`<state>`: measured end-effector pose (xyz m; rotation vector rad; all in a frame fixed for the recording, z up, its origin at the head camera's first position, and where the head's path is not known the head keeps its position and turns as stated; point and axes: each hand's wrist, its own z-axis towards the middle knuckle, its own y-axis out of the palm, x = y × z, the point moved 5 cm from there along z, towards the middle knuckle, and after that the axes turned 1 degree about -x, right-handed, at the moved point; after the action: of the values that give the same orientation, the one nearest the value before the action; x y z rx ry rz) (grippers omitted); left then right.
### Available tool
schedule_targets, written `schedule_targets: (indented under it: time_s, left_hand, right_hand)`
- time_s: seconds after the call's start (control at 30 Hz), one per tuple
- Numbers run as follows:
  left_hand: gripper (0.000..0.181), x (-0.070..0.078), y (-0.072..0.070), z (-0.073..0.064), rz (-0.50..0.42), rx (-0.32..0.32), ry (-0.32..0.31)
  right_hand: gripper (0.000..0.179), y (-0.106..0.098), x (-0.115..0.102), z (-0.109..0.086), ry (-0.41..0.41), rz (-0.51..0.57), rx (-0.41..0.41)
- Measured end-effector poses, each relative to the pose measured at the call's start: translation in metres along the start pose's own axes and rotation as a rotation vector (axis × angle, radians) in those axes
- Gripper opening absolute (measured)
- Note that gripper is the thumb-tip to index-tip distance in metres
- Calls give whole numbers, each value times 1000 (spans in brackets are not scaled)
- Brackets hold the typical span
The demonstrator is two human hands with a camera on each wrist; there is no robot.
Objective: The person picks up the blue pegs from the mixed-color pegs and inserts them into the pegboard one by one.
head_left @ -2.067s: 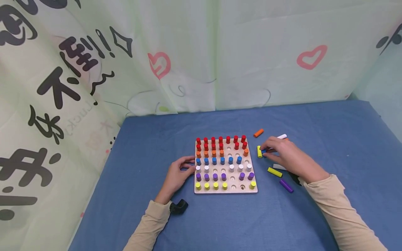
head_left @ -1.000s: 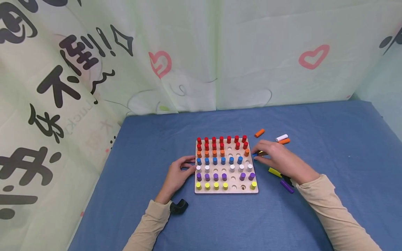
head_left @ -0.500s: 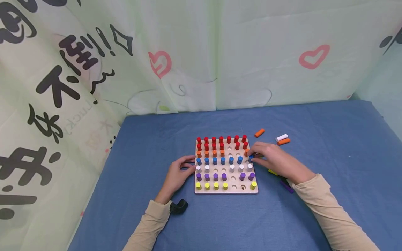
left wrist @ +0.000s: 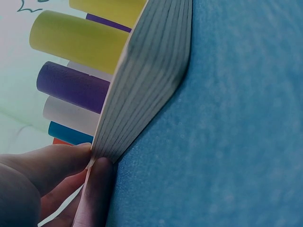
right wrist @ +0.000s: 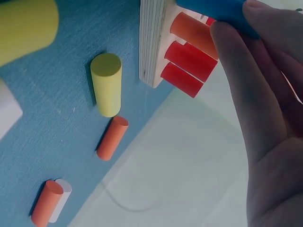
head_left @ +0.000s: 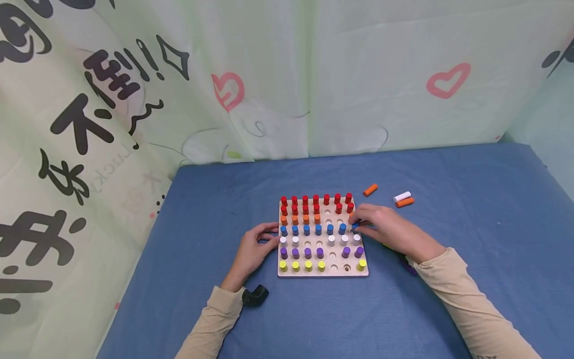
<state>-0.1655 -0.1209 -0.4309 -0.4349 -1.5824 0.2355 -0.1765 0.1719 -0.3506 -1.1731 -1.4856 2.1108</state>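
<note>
A wooden pegboard (head_left: 301, 273) lies on the blue cloth, with rows of red, orange, blue, white, purple and yellow pegs standing in it. My left hand (head_left: 254, 252) holds the board's left edge, thumb on the rim and a finger against the side in the left wrist view. At the right end of the blue row, my right hand (head_left: 389, 227) pinches a blue peg (right wrist: 215, 10) between thumb and fingertip. The peg's lower end stands at the board there; how deep it sits cannot be seen. Beside it are an orange peg (right wrist: 193, 30) and red pegs (right wrist: 191, 60).
Loose pegs lie right of the board: an orange peg (head_left: 370, 190), a white peg (head_left: 402, 196) and another orange peg (head_left: 404, 202). A yellow peg (right wrist: 106, 87) lies close to the board's side. More pegs are partly hidden under my right arm. A curtain (head_left: 358, 99) hangs behind.
My right hand has moved left from the loose pegs, bringing the blue peg to the right end of the blue row. The left hand stays at the board's edge.
</note>
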Motion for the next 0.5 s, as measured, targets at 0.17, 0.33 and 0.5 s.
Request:
schedule_targets:
  time_s: [0.17, 0.33, 0.5]
  left_hand:
    - [37, 0, 0, 0, 11, -3, -8]
    - [37, -1, 0, 0, 20, -8, -19]
    - [36, -1, 0, 1, 26, -3, -12]
  right_hand:
    - [19, 1, -1, 1, 2, -1, -3]
    - [19, 2, -1, 2, 7, -1, -10]
    - [20, 3, -2, 3, 13, -9, -25]
